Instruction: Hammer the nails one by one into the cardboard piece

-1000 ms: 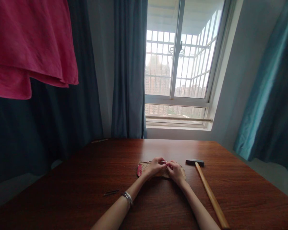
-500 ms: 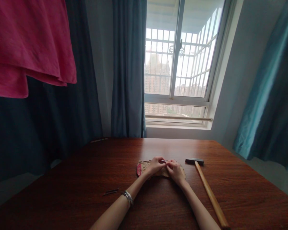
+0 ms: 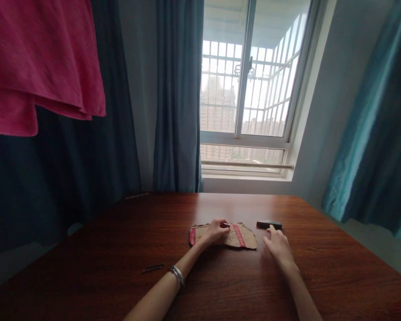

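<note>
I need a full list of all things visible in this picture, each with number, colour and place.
table: one, red-brown wood, lower half
patterned flat piece: one, tan with red bands, table middle
hammer: one, dark head, right of the piece; handle hidden
thin rod: one, dark, on the table beside the left forearm
cloth: one, pink, hanging upper left
window: one, white frame, centre back
curtains: two, blue-grey left of the window, teal far right
bracelet: one, silver, left wrist
left hand: on the piece, fingers curled
right hand: open, near side of the hammer head
</note>
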The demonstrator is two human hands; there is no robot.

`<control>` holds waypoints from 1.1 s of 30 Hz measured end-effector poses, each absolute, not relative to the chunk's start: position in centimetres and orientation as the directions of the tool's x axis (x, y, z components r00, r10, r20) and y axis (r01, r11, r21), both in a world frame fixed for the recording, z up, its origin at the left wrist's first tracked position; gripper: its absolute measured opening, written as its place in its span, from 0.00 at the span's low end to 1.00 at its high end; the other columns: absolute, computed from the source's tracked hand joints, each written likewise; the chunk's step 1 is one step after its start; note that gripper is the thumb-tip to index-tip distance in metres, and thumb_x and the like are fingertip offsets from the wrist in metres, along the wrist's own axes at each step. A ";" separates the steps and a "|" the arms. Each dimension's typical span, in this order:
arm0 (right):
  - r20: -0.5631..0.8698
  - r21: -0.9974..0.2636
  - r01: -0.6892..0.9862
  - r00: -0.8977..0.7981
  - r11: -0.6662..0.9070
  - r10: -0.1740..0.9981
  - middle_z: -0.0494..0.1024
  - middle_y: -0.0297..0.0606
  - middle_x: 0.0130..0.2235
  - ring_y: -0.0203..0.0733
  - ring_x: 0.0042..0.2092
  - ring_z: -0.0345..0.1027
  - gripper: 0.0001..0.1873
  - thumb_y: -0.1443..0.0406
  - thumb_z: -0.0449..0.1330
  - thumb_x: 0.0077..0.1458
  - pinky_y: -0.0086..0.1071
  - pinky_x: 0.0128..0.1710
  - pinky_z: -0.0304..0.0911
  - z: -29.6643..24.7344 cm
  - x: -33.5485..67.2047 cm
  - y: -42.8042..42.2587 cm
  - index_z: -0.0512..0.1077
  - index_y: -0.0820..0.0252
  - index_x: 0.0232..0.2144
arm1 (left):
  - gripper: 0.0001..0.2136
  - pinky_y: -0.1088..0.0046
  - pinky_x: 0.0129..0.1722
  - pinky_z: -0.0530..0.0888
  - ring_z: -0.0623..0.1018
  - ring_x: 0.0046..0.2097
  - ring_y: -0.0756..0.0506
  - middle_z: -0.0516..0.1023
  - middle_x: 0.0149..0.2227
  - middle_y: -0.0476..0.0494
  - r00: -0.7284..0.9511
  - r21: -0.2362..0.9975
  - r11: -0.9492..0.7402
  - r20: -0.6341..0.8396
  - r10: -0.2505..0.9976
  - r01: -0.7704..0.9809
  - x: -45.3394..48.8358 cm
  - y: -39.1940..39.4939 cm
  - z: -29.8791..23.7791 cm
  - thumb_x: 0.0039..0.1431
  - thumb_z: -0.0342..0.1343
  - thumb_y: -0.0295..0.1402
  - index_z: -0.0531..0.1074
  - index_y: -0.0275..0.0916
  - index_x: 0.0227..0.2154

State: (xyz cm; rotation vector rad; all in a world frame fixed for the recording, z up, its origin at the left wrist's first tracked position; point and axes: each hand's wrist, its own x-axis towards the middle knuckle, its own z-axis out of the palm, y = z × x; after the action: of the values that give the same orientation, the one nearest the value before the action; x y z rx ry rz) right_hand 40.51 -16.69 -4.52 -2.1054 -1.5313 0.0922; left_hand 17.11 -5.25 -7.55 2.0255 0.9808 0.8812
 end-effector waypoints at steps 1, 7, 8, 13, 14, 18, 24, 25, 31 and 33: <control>0.218 -0.368 0.872 0.418 -0.322 0.882 0.74 0.55 0.42 0.56 0.43 0.69 0.22 0.64 0.52 0.49 0.44 0.42 0.60 -4.7 41.5 -17.7 0.68 0.65 0.47 | 0.11 0.77 0.33 0.68 0.74 0.33 0.47 0.78 0.30 0.44 0.479 0.816 -0.460 0.266 0.836 0.350 17.1 -5.2 -7.6 0.45 0.52 0.31 0.75 0.32 0.31; 0.006 -0.293 0.861 0.437 -0.416 0.899 0.75 0.52 0.38 0.56 0.41 0.70 0.17 0.56 0.51 0.50 0.42 0.35 0.62 -6.3 45.1 -21.7 0.69 0.60 0.38 | 0.11 0.77 0.33 0.67 0.74 0.33 0.47 0.78 0.30 0.44 0.477 0.814 -0.466 0.274 0.835 0.348 17.1 -5.4 -7.4 0.46 0.52 0.32 0.75 0.32 0.31; 0.002 -0.300 0.863 0.426 -0.406 0.905 0.75 0.51 0.37 0.56 0.41 0.70 0.15 0.57 0.51 0.50 0.41 0.35 0.61 -6.5 45.3 -21.7 0.69 0.59 0.35 | 0.12 0.77 0.33 0.68 0.74 0.34 0.47 0.78 0.31 0.44 0.480 0.816 -0.466 0.274 0.834 0.344 17.1 -5.4 -7.4 0.46 0.52 0.32 0.75 0.32 0.31; 0.007 -0.531 0.765 0.434 -0.364 0.901 0.73 0.42 0.27 0.48 0.30 0.72 0.09 0.60 0.50 0.50 0.35 0.26 0.62 -7.4 45.4 -20.6 0.63 0.59 0.26 | 0.12 0.77 0.32 0.68 0.74 0.34 0.47 0.78 0.31 0.44 0.481 0.823 -0.463 0.276 0.832 0.329 17.1 -5.4 -7.4 0.45 0.52 0.32 0.75 0.32 0.31; -0.031 -0.619 0.690 0.457 -0.376 0.889 0.71 0.38 0.23 0.44 0.25 0.70 0.07 0.61 0.50 0.50 0.33 0.22 0.60 -7.5 45.2 -20.3 0.62 0.58 0.26 | 0.12 0.77 0.32 0.68 0.74 0.34 0.47 0.78 0.31 0.44 0.480 0.821 -0.466 0.279 0.832 0.330 17.1 -5.4 -7.4 0.45 0.52 0.32 0.75 0.31 0.31; -0.179 -0.915 0.251 0.451 -0.317 0.874 0.61 0.25 0.16 0.31 0.13 0.56 0.06 0.62 0.52 0.49 0.24 0.11 0.49 -7.0 44.4 -20.0 0.62 0.59 0.26 | 0.12 0.77 0.33 0.68 0.75 0.34 0.47 0.78 0.31 0.44 0.480 0.821 -0.463 0.275 0.833 0.334 17.0 -5.2 -7.6 0.46 0.52 0.31 0.76 0.31 0.31; -0.241 -0.822 -0.512 -0.084 -0.249 0.967 0.61 0.25 0.18 0.21 0.11 0.43 0.10 0.63 0.56 0.48 0.18 0.09 0.39 -2.9 41.6 -21.8 0.68 0.62 0.34 | 0.12 0.77 0.34 0.68 0.75 0.35 0.47 0.79 0.33 0.44 0.481 0.830 -0.442 0.250 0.840 0.340 17.0 -5.2 -7.6 0.46 0.52 0.31 0.75 0.33 0.32; -0.219 -0.796 -0.544 -0.148 -0.265 0.964 0.60 0.24 0.19 0.21 0.11 0.42 0.11 0.63 0.56 0.49 0.18 0.08 0.39 -2.3 40.9 -22.1 0.68 0.61 0.36 | 0.12 0.77 0.34 0.68 0.75 0.36 0.47 0.79 0.33 0.43 0.480 0.831 -0.440 0.248 0.841 0.340 17.0 -5.3 -7.6 0.46 0.52 0.31 0.75 0.33 0.33; -0.263 -0.710 -0.581 -0.304 -0.397 0.915 0.58 0.22 0.17 0.21 0.10 0.43 0.11 0.62 0.57 0.50 0.18 0.07 0.35 0.1 36.5 -22.5 0.68 0.60 0.37 | 0.11 0.77 0.35 0.68 0.75 0.36 0.46 0.79 0.33 0.44 0.475 0.830 -0.440 0.251 0.843 0.343 17.0 -5.6 -7.3 0.47 0.52 0.32 0.75 0.33 0.32; -0.309 -0.708 -0.555 -0.313 -0.437 0.898 0.58 0.22 0.17 0.21 0.10 0.44 0.11 0.62 0.57 0.50 0.18 0.07 0.34 0.5 35.5 -22.4 0.68 0.60 0.37 | 0.11 0.76 0.35 0.68 0.75 0.36 0.46 0.79 0.33 0.44 0.470 0.828 -0.438 0.248 0.847 0.351 17.0 -5.6 -7.3 0.47 0.52 0.32 0.75 0.33 0.32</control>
State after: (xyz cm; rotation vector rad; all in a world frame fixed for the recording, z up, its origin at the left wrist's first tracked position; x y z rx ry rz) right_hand 35.53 -22.35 0.47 -0.8566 -0.6006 1.8916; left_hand 17.02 -5.63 -7.34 1.9977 0.9931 0.8771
